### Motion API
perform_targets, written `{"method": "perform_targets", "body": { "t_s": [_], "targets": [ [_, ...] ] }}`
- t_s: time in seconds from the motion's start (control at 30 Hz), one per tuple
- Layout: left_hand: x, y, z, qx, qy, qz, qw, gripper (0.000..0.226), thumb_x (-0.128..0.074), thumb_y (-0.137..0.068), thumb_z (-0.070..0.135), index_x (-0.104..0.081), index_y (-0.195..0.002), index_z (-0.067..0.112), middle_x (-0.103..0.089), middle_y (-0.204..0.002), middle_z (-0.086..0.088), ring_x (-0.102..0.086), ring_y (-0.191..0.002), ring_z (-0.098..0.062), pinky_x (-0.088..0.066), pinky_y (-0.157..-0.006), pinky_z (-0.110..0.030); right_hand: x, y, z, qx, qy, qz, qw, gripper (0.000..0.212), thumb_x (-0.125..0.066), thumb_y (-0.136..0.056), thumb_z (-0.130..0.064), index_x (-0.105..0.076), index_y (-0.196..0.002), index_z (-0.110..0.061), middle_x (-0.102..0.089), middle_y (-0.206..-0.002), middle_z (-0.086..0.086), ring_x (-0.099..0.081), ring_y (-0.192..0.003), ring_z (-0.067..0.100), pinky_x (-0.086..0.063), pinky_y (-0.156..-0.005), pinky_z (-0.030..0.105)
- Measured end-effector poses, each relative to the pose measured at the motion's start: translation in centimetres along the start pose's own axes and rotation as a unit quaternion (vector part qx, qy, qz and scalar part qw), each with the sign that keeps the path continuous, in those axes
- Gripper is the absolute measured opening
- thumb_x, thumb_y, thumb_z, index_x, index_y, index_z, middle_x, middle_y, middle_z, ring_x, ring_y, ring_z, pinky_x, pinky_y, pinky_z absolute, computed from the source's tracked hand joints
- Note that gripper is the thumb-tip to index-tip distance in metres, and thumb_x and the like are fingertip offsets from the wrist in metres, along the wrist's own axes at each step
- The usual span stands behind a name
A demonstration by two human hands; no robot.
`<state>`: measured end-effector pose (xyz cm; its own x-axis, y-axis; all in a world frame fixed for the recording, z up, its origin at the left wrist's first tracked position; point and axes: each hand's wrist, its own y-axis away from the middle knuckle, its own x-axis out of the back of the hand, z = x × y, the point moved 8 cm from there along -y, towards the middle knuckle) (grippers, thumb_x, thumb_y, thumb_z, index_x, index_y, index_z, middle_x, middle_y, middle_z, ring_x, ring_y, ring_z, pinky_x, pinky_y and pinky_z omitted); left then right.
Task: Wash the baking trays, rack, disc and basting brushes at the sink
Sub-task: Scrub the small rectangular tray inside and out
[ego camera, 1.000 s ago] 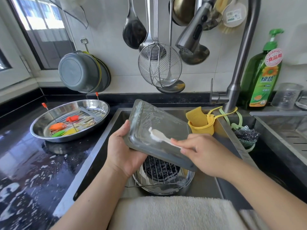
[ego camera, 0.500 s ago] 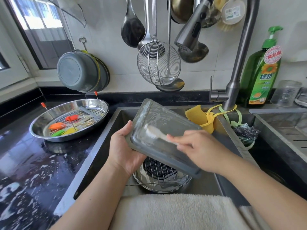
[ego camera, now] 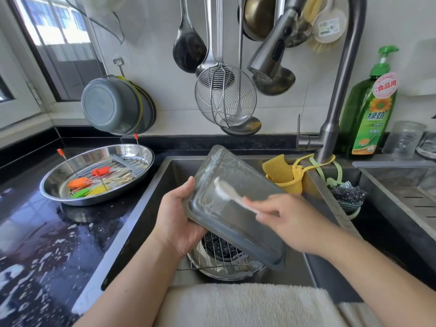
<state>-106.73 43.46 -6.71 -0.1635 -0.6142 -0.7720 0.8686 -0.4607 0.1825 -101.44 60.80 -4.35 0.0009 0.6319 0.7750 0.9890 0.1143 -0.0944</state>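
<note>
My left hand [ego camera: 178, 220] grips the left edge of a grey rectangular baking tray [ego camera: 226, 230], held tilted over the sink with its soapy underside facing me. My right hand [ego camera: 290, 220] holds a white brush [ego camera: 230, 192], blurred with motion, its head against the tray's upper part. Under the tray, on the sink floor, a wire rack [ego camera: 212, 258] lies over a round metal disc [ego camera: 226, 273]. On the counter to the left, a round steel tray [ego camera: 59, 185] holds red, orange, green and yellow basting brushes [ego camera: 87, 182].
The tap [ego camera: 335, 109] rises at the right, with a green detergent bottle [ego camera: 370, 114] behind it. A yellow sponge holder [ego camera: 285, 175] and a scourer [ego camera: 346, 194] hang at the sink edge. Ladles and a strainer [ego camera: 225, 95] hang above. A towel [ego camera: 247, 305] lies along the front edge. The black counter [ego camera: 47, 244] is wet.
The brush head has moved up and left across the tray's underside, then slightly right again. My left hand keeps the tray in nearly the same tilt.
</note>
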Motion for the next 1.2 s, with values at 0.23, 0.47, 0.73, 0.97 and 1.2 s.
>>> {"method": "perform_targets", "body": {
  "t_s": [0.23,0.47,0.73,0.97,1.2],
  "targets": [
    [0.1,-0.1,0.0,-0.005,0.001,0.005,1.000,0.053,-0.043,-0.107,0.034,-0.053,-0.144,-0.003,-0.062,-0.138,-0.027,-0.062,-0.128,-0.041,-0.043,-0.113,-0.055,1.0,-1.0,0.8,-0.011,0.033,0.062,0.997,0.045,-0.054,-0.104,-0.026,-0.052,-0.136,-0.057,-0.051,-0.073,-0.007,-0.042,-0.059,0.010,-0.035,-0.056,0.028],
    [0.0,0.0,-0.1,0.004,0.015,-0.012,1.000,0.061,-0.035,-0.109,0.042,-0.050,-0.145,-0.005,-0.058,-0.141,-0.030,-0.057,-0.133,-0.043,-0.039,-0.115,-0.056,-2.0,0.8,-4.2,0.108,0.092,0.010,0.990,0.046,-0.053,-0.104,-0.031,-0.047,-0.139,-0.060,-0.050,-0.083,-0.009,-0.053,-0.076,0.009,-0.050,-0.070,0.036],
    [0.0,-0.2,-0.2,-0.005,0.034,-0.023,0.999,0.066,-0.034,-0.109,0.045,-0.044,-0.150,-0.005,-0.053,-0.146,-0.031,-0.051,-0.139,-0.044,-0.029,-0.122,-0.056,-0.6,1.9,-4.4,0.071,0.141,0.001,0.987,0.045,-0.053,-0.104,-0.032,-0.045,-0.137,-0.062,-0.051,-0.081,-0.010,-0.051,-0.075,0.007,-0.043,-0.065,0.026],
    [-0.3,-0.2,-0.5,0.003,0.063,-0.043,0.997,0.075,-0.027,-0.109,0.054,-0.036,-0.154,-0.005,-0.046,-0.151,-0.034,-0.044,-0.144,-0.046,-0.026,-0.124,-0.057,-0.8,1.4,-5.4,0.095,0.127,0.024,0.987,0.045,-0.055,-0.103,-0.033,-0.047,-0.137,-0.062,-0.056,-0.085,-0.007,-0.056,-0.080,0.010,-0.046,-0.068,0.028],
    [-0.9,-0.5,-1.1,-0.007,0.077,-0.051,0.996,0.071,-0.035,-0.108,0.053,-0.044,-0.150,-0.003,-0.052,-0.146,-0.033,-0.048,-0.139,-0.048,-0.023,-0.124,-0.061,0.6,1.5,-3.2,0.028,0.108,-0.028,0.993,0.043,-0.058,-0.102,-0.034,-0.051,-0.130,-0.065,-0.057,-0.079,-0.007,-0.056,-0.078,0.007,-0.047,-0.072,0.030]
  ]
}}
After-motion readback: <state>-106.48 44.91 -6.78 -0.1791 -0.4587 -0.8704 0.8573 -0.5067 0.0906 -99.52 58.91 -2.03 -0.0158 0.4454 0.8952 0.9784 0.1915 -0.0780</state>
